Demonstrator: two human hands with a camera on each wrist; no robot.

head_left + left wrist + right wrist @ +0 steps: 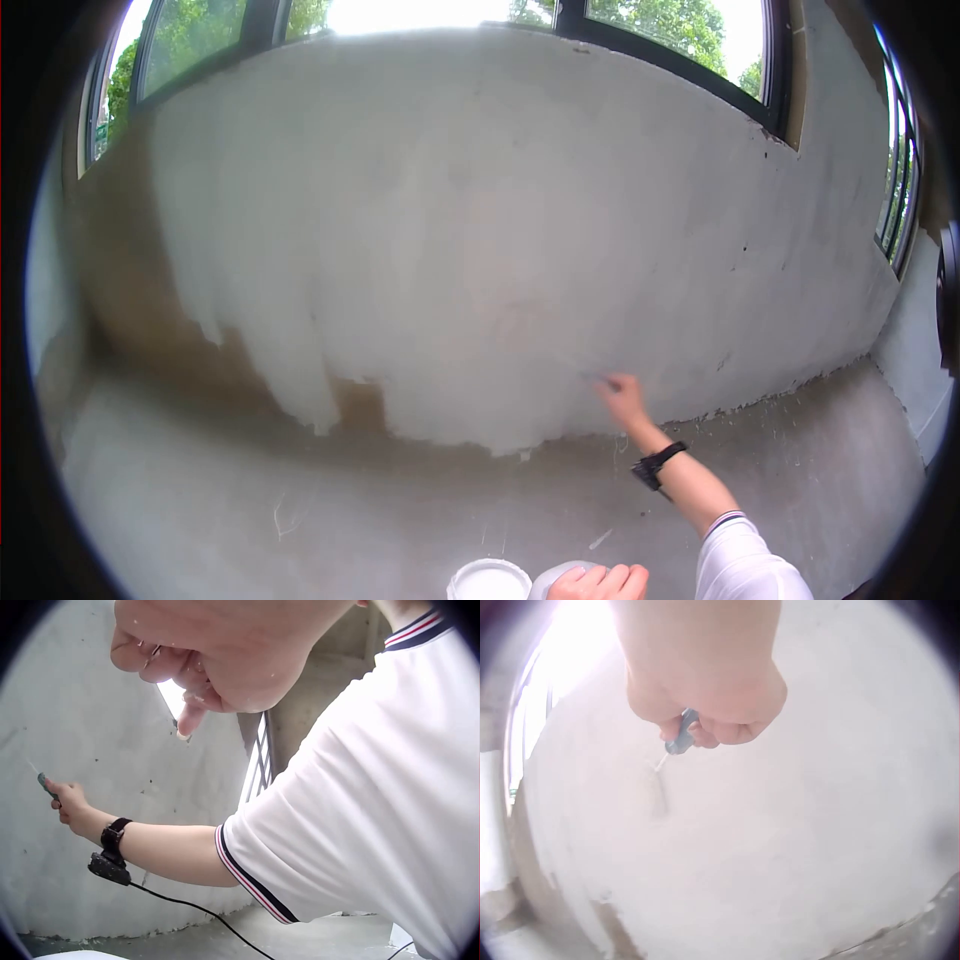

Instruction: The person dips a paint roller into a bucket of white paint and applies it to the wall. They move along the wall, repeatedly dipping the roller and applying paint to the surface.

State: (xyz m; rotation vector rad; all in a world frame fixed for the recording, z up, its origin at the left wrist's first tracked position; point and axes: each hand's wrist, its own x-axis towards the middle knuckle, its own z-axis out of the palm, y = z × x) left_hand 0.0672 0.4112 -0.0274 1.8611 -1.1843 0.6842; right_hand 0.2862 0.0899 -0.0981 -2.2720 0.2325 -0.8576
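Observation:
My right hand [624,402] reaches out to the low wall and grips the blue-green handle [682,733] of a small paint roller. A thin pale wire [661,761] runs from the handle to the blurred roller head [658,796], which is at the pale wall surface. In the left wrist view the same hand [71,801] shows side-on, with the handle in its curled fingers. My left hand [600,582] is low at the front, fingers curled, nothing visible in them. White specks mark its skin [225,652]. Beside it, a white bucket [455,580] contains something white.
The wall [450,200] is mostly pale, with brown bare patches [360,405] at the lower left. Windows [660,40] run along its top. A rounded pale thing [562,572] sits by the left hand. A black cable [202,915] trails from the right wrist's camera [110,868].

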